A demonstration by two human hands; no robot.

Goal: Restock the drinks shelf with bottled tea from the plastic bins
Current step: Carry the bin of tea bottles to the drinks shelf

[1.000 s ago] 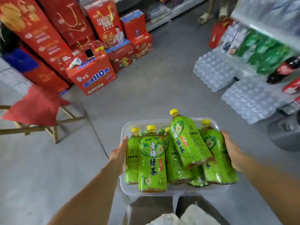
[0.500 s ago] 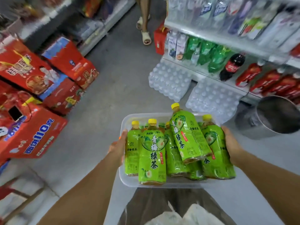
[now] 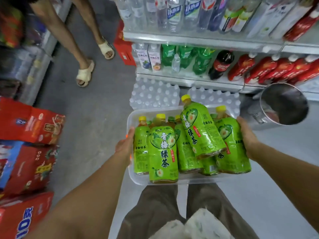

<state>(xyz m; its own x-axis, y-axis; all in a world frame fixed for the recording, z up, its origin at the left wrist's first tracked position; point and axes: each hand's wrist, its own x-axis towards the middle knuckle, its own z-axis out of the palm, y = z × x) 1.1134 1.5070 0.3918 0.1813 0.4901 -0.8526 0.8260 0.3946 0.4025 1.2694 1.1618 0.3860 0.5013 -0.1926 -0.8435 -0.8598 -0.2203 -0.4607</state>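
Observation:
I carry a clear plastic bin (image 3: 136, 178) in front of my waist. It is packed with several green-labelled tea bottles (image 3: 163, 152) with yellow caps; one bottle (image 3: 201, 130) lies tilted on top of the others. My left hand (image 3: 123, 147) grips the bin's left side, and my right hand (image 3: 248, 137) grips its right side, fingers hidden underneath. The drinks shelf (image 3: 189, 38) stands ahead to the right, stocked with water, green soda, cola and red bottles.
Shrink-wrapped packs of water (image 3: 153, 95) sit on the floor below the shelf. A metal bucket (image 3: 283, 106) stands to the right. Red cartons (image 3: 29, 125) are stacked on the left. A person in sandals (image 3: 85, 73) stands in the aisle ahead.
My view has swung right toward the drinks shelf, which is now closer and fills the upper right. The bin stays held in both hands, bottles unchanged.

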